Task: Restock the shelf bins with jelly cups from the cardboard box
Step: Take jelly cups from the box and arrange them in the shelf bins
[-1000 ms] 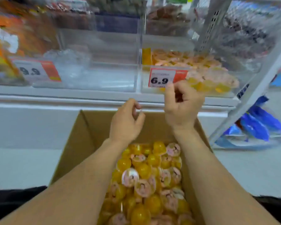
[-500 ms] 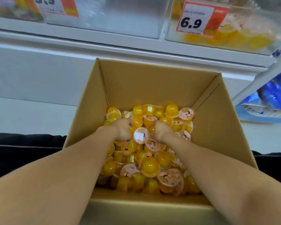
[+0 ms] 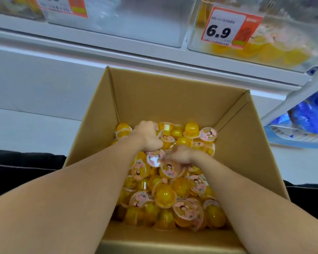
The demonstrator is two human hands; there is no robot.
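Head view: both hands are down in the cardboard box [image 3: 173, 99], left hand [image 3: 148, 137] with fingers curled into the pile of jelly cups [image 3: 165, 197], right hand [image 3: 180, 154] likewise curled among them, though exactly which cups each one grips I cannot tell (fingertips are buried). The box has a deep layer of yellow cups left, so most of the restock looks not yet done. Above, the right shelf bin [image 3: 196, 46] behind the 6.9 price tag [image 3: 226, 28] holds some cups, and the middle bin [image 3: 145, 22] looks to have none (blurry, mind).
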